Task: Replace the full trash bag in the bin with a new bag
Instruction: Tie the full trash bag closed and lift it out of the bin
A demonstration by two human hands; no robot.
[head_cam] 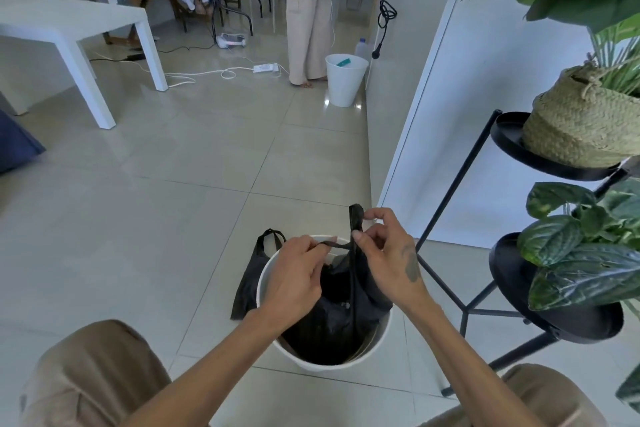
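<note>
Here the left hand [294,276] pinches one handle [333,245] of the black bag [329,322] and the right hand [391,253] pinches the other, just above the white bin [304,359].

Full bag [332,315] in bin [375,340]; spare bag [247,284] left, outside it
</note>
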